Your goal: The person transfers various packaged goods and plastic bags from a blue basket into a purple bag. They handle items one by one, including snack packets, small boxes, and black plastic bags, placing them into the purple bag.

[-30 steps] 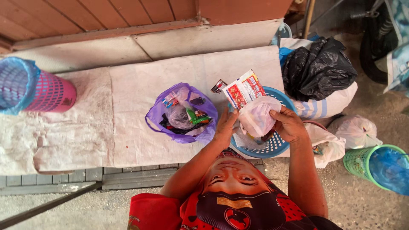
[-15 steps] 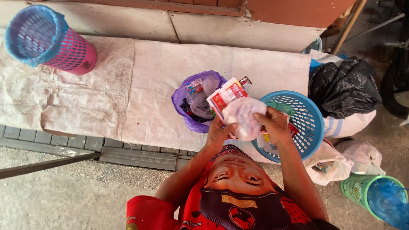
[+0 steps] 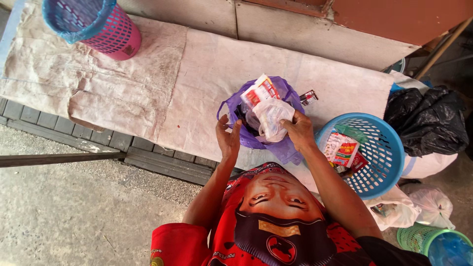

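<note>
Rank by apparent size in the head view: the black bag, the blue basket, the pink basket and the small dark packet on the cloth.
1. blue basket and black bag: they look alike in spread, so no order between them.
2. pink basket: smaller, though cut off by the top edge of the picture.
3. small dark packet: smallest by far.

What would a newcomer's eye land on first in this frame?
Probably the two hands at centre: the right hand holds a crumpled clear plastic bag with a red-and-white packet over the open purple bag, while the left hand hovers open beside it. Next, the blue basket of wrappers at right, and the pink basket at top left.
</note>
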